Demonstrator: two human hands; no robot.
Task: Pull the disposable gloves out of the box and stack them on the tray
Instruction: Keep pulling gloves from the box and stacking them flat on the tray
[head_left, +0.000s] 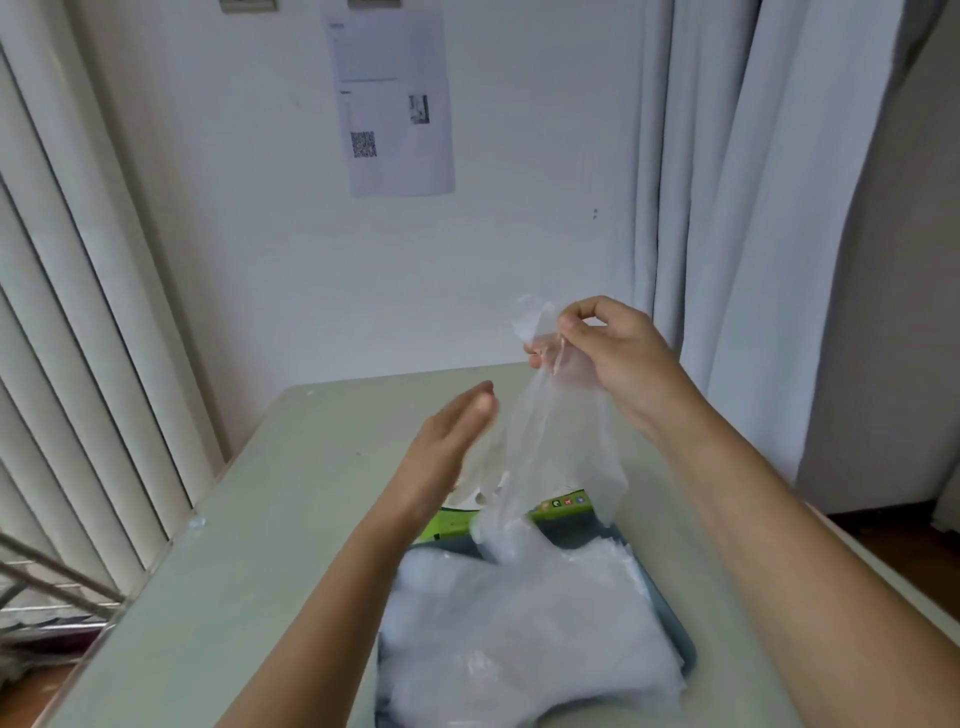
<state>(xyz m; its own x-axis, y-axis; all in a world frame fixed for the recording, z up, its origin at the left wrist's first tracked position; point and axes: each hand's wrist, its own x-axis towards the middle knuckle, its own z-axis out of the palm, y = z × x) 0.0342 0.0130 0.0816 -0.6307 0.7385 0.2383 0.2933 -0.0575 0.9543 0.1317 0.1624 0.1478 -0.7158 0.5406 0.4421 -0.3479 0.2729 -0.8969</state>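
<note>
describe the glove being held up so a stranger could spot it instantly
On the pale table sits a blue-grey tray holding a pile of clear gloves. Above it the right hand pinches one clear glove. Unlike the piled ones, it hangs in the air.

two bare hands over one table (260, 519): one left hand (447, 441), one right hand (613, 353). one clear glove (550, 441) hangs apart, one heap of gloves (519, 634) too sheer to count, one tray (667, 618), one green box (457, 522), one printed sheet (395, 104) bearing one qr code (363, 144).
</note>
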